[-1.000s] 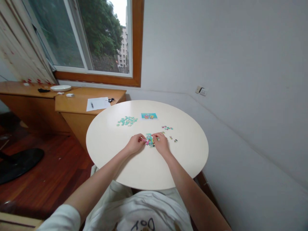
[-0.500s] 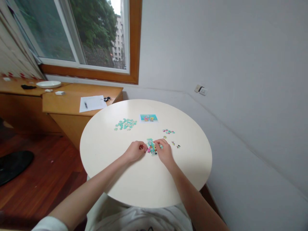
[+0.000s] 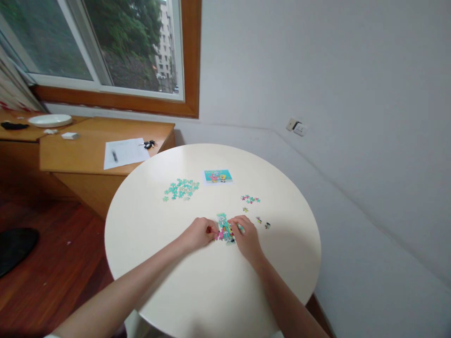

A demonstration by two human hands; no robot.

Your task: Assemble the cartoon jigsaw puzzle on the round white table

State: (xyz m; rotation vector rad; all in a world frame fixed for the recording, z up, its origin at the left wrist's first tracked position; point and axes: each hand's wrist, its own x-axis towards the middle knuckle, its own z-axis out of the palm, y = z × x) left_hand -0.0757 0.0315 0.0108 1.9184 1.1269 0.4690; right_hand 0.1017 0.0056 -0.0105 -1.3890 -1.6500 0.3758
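Note:
A small, partly joined jigsaw puzzle [image 3: 223, 226] in teal, pink and yellow lies on the round white table [image 3: 197, 291]. At its left edge my left hand [image 3: 200, 234] is closed in a pinch, with a small pink puzzle piece at the fingertips touching that edge. My right hand [image 3: 247, 235] rests over the right side, its curled fingers holding the joined pieces and covering part of them. A bit of teal shows between its thumb and fingers.
Loose teal pieces [image 3: 181, 188] form a pile at the left. Behind the puzzle lies a picture card [image 3: 218, 177]. More pieces [image 3: 250, 199] lie at the right, with several single ones nearby. A wooden desk [image 3: 81, 155] holding paper [image 3: 125, 154] and keys [image 3: 149, 144] adjoins the table.
The view has tilted and moved closer, so the table appears larger and lower. Both hands stay at the puzzle, with only slight finger movement.

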